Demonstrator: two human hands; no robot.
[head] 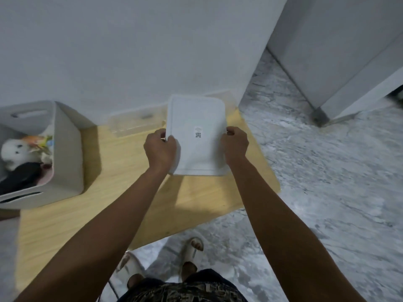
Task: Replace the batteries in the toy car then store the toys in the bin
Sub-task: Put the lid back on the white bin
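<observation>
I see one grey fabric bin (65,153) with soft toys (15,153) at the far left of the light wooden table (122,171). My left hand (160,149) and right hand (235,147) each grasp a side of one white flat plastic lid (196,118), which covers most of one clear plastic box (130,123).

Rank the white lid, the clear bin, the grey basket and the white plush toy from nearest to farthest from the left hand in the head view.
From the left hand:
1. White lid, gripped by its left edge.
2. Clear bin, just behind, by the wall.
3. Grey basket, at the table's left end.
4. White plush toy, inside that basket, further left.
</observation>
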